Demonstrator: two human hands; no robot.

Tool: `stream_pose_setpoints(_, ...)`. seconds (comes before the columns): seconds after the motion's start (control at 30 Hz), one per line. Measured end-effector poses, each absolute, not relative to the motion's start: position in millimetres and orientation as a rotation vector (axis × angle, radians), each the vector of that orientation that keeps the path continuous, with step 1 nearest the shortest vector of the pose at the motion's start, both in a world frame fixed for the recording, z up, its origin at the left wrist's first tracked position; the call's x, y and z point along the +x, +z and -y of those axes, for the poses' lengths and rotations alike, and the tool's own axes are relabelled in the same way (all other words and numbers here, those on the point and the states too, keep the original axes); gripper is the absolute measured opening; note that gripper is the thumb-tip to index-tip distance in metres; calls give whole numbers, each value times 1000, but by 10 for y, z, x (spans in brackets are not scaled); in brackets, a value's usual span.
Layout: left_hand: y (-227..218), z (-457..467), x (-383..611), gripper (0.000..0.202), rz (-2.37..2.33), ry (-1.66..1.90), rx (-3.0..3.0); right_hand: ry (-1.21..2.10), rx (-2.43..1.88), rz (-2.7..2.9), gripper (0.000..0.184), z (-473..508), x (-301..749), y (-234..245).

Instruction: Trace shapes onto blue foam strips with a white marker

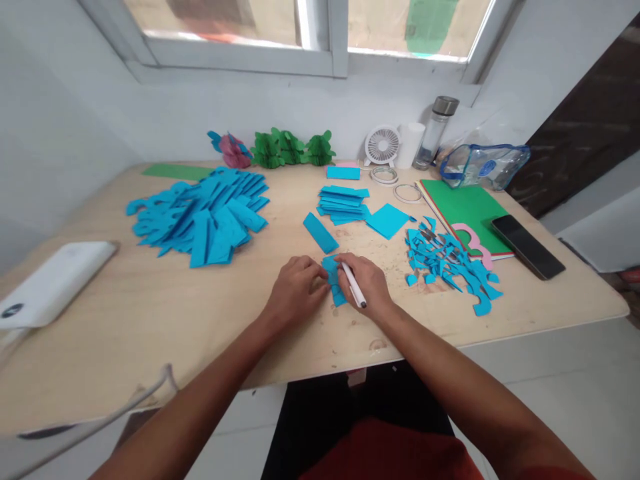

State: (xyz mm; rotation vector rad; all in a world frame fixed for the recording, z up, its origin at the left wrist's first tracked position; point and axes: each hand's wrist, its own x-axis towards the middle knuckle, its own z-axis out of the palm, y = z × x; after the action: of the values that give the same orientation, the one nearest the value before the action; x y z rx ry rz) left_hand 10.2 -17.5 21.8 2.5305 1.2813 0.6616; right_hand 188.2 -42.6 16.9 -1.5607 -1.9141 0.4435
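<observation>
My right hand [369, 283] is closed around a white pen [354, 287], its tip end over a small blue paper piece [339, 297]. With bent fingers, my left hand [299, 288] grips the left edge of that paper on the table. A blue paper strip [321, 233] lies just beyond my hands. Further back are a stack of folded blue papers [343, 203] and a blue square sheet [387, 221]. Blue cut scraps [440, 257] are scattered to the right, and a large pile of blue folded pieces [210, 217] lies at the left.
A white power bank [60, 283] with a cable lies at far left. Toward the right are a green sheet [465, 207], a pink paper shape [473, 243] and a phone [528, 246]. Green paper shapes [290, 148], a small fan [383, 145], tape rolls [384, 175] and a bottle [436, 132] stand behind.
</observation>
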Motion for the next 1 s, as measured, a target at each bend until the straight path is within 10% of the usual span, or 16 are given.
stream_pose_setpoints(1.0,229,342,164,19,-1470,840,2251,838,-1272,1019,23,226,2074,109)
